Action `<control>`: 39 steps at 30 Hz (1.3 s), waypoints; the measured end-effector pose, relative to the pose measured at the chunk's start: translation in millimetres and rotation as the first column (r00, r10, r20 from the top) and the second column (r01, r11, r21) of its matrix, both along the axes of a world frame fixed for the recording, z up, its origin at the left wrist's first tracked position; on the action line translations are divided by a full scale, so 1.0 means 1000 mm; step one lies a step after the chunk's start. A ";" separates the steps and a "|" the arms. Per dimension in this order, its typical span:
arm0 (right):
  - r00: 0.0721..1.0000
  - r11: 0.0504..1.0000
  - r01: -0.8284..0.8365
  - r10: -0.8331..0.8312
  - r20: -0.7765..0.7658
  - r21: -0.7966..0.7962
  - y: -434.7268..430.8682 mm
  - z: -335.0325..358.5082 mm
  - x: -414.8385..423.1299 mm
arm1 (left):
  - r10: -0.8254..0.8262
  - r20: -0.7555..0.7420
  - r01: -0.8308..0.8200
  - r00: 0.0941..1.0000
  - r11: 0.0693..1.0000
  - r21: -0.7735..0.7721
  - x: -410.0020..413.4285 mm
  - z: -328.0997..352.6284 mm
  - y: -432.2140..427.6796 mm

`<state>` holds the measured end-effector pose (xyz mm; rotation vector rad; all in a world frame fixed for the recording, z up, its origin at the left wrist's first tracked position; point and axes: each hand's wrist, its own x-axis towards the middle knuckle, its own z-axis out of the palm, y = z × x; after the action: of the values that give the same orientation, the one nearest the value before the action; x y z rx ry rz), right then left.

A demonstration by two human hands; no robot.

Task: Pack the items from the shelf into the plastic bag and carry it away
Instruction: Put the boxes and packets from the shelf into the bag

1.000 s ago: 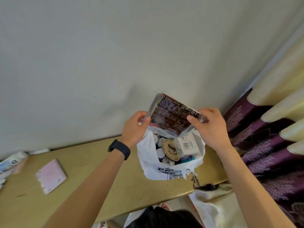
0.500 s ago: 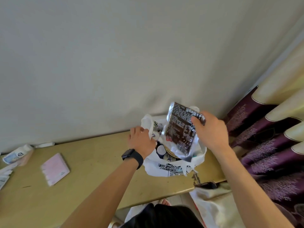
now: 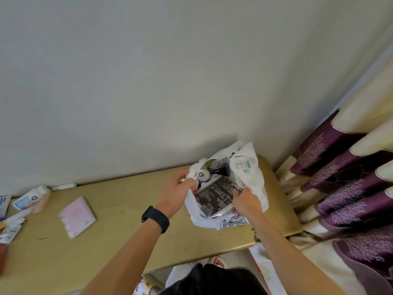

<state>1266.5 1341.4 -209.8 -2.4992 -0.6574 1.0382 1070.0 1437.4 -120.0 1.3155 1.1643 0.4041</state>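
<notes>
A white plastic bag (image 3: 258,184) stands open at the right end of the yellowish shelf (image 3: 119,213), against the wall. It holds several items, among them a small round jar (image 3: 203,175) and a white box (image 3: 241,167). A dark foil packet (image 3: 218,195) with white print lies flat on top of them inside the bag. My right hand (image 3: 246,202) grips the packet's right edge. My left hand (image 3: 180,188), with a black band on the wrist, pinches the bag's left rim and holds it apart.
A pink notepad (image 3: 77,216) lies on the shelf to the left. A white bottle (image 3: 29,199) and several small packets (image 3: 10,226) sit at the far left edge. Purple and cream curtains (image 3: 344,188) hang close on the right. The shelf's front right corner is chipped.
The foil packet went from held up above the bag to lying down inside it. My left hand let go of the packet and took hold of the bag's rim.
</notes>
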 end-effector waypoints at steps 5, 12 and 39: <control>0.916 0.895 0.371 -0.310 -0.254 0.246 0.018 0.019 0.008 | 0.027 0.047 -0.027 0.999 1.000 -0.003 0.004 0.008 0.001; 0.954 0.952 -0.298 0.298 -0.021 -0.073 0.019 0.008 0.003 | -0.040 -0.010 0.041 0.999 0.992 0.118 0.014 0.009 0.009; 0.675 0.876 -0.362 0.009 0.738 0.320 -0.047 0.062 0.040 | -0.082 -0.745 0.579 0.662 0.687 0.439 -0.023 -0.026 -0.009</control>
<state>1306.9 1294.4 -147.3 -2.3727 -1.2403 -0.1450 1047.1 1428.4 -146.0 2.4296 1.3564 -0.0163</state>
